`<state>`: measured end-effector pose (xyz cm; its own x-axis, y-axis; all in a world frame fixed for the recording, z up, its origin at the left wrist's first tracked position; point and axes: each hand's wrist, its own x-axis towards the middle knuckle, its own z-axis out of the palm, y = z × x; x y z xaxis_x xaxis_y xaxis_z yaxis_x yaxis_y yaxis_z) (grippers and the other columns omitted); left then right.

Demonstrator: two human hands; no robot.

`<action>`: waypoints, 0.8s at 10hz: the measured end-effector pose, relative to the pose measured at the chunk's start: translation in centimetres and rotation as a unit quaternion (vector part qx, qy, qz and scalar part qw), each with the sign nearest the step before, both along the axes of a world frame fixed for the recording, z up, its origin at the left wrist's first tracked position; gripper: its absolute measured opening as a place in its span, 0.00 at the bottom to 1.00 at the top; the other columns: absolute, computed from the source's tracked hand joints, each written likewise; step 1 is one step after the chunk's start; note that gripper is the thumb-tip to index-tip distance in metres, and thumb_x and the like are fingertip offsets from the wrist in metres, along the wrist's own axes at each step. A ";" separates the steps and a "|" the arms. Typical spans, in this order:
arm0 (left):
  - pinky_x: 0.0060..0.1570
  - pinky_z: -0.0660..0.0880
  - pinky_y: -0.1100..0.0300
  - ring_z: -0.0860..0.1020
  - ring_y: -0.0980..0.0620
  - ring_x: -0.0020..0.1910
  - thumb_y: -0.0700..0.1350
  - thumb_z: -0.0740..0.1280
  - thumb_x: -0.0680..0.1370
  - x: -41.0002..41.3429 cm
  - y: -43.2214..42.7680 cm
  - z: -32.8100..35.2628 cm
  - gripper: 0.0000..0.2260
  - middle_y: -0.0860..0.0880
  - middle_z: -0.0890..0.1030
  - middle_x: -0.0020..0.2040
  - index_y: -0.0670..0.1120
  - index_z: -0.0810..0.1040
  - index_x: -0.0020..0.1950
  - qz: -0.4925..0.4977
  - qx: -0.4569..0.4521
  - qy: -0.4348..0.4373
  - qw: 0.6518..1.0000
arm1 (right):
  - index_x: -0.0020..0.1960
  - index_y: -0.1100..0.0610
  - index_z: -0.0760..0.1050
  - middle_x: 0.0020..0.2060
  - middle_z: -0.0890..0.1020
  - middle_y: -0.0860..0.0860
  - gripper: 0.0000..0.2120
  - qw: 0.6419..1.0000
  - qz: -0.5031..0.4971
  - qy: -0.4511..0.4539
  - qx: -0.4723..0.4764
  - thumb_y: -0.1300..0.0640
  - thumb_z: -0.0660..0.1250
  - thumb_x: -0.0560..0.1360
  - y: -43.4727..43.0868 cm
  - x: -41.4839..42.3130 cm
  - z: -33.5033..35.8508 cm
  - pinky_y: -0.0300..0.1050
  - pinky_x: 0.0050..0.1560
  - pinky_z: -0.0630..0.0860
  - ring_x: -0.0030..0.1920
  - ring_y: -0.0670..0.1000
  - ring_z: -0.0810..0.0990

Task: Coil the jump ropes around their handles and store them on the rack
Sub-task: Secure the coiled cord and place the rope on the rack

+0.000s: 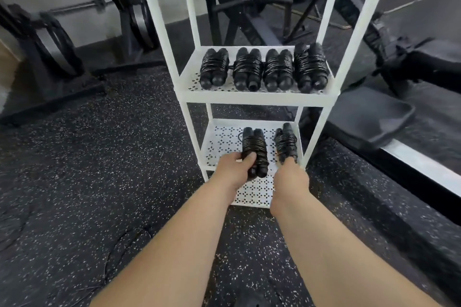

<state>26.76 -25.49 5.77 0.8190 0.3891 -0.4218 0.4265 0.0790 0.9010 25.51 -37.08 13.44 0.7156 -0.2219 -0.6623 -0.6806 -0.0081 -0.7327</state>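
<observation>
View from the head camera, looking down over both bare forearms at a white rack [257,98] standing on a black speckled rubber floor [99,182].

(a) Upper shelf [192,82], perforated: a row of coiled jump ropes [247,68], four black bundles lying side by side. Each is a pair of handles laid parallel with cord wound round the middle, and the handle ends point toward the viewer.

(b) Lower shelf [224,142], also perforated: two further black bundles, set apart from each other. The held jump rope [254,147] lies near the middle of the shelf, slightly tilted. The second jump rope [285,142] lies at the right side, close to the right front post.

(c) The left hand [234,169] grips the near end of the held jump rope; the thumb crosses over the top of the handles and the fingers are curled round their left side.

(d) The right hand [290,178] reaches the near end of the second jump rope. Its fingers are hidden behind the back of the hand, so whether they clasp the bundle or only touch it cannot be told.

(e) Surroundings: a padded black bench [369,117] to the right of the rack, and dark gym machines [134,15] behind and to the left, against a grey wall
</observation>
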 end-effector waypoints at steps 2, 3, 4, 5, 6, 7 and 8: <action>0.50 0.85 0.46 0.86 0.40 0.46 0.52 0.73 0.82 6.4 -0.1 -1.5 0.14 0.41 0.86 0.44 0.39 0.83 0.50 -0.034 0.137 0.057 0.988 | 0.72 0.67 0.72 0.64 0.79 0.67 0.23 0.997 -0.046 -0.053 0.038 0.51 0.56 0.86 0.2 1.1 -3.3 0.44 0.39 0.70 0.38 0.52 0.74; 0.37 0.77 0.56 0.82 0.44 0.41 0.52 0.71 0.83 8.4 -0.4 -2.8 0.15 0.43 0.84 0.42 0.39 0.83 0.50 -0.061 0.187 0.082 0.977 | 0.70 0.68 0.74 0.53 0.81 0.66 0.22 0.996 -0.050 -0.067 0.036 0.53 0.56 0.88 0.1 1.5 -3.7 0.43 0.36 0.64 0.36 0.53 0.69; 0.34 0.70 0.58 0.78 0.44 0.35 0.51 0.71 0.83 9.9 -0.8 -4.1 0.15 0.43 0.82 0.39 0.40 0.80 0.44 -0.059 0.186 0.089 0.977 | 0.69 0.70 0.74 0.36 0.71 0.52 0.22 0.998 -0.025 -0.051 0.032 0.52 0.57 0.88 0.3 2.0 -4.0 0.44 0.35 0.65 0.33 0.49 0.67; 0.31 0.68 0.57 0.78 0.43 0.33 0.50 0.70 0.84 10.8 -1.1 -5.1 0.15 0.41 0.81 0.39 0.40 0.78 0.44 -0.071 0.203 0.097 0.972 | 0.67 0.68 0.76 0.36 0.71 0.49 0.21 0.998 -0.016 -0.051 0.039 0.52 0.56 0.88 0.4 2.4 -4.4 0.46 0.41 0.69 0.39 0.56 0.72; 0.39 0.71 0.55 0.81 0.41 0.44 0.50 0.68 0.85 11.0 -1.4 -5.5 0.15 0.40 0.85 0.49 0.37 0.82 0.53 -0.105 0.245 0.099 0.959 | 0.62 0.57 0.76 0.40 0.73 0.48 0.16 0.998 -0.009 -0.030 0.052 0.50 0.53 0.89 0.5 2.7 -4.6 0.43 0.38 0.65 0.39 0.50 0.71; 0.45 0.71 0.54 0.78 0.43 0.48 0.51 0.64 0.86 11.2 -1.6 -5.7 0.14 0.41 0.81 0.58 0.41 0.79 0.62 -0.129 0.291 0.104 0.942 | 0.61 0.56 0.78 0.40 0.76 0.50 0.18 0.997 -0.009 -0.025 0.068 0.45 0.56 0.88 0.5 2.5 -4.3 0.48 0.46 0.68 0.39 0.50 0.71; 0.50 0.74 0.51 0.77 0.42 0.51 0.54 0.61 0.87 11.2 -1.5 -5.6 0.17 0.38 0.74 0.64 0.42 0.77 0.65 -0.160 0.327 0.119 0.924 | 0.65 0.58 0.78 0.43 0.77 0.49 0.19 0.997 -0.006 -0.030 0.067 0.48 0.55 0.88 0.5 2.5 -4.3 0.47 0.45 0.68 0.41 0.48 0.72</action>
<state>37.95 -27.02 0.17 0.8501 0.3792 -0.3653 0.5266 -0.6127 0.5893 27.99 -36.61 9.11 0.7532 -0.1430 -0.6420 -0.6345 0.0995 -0.7665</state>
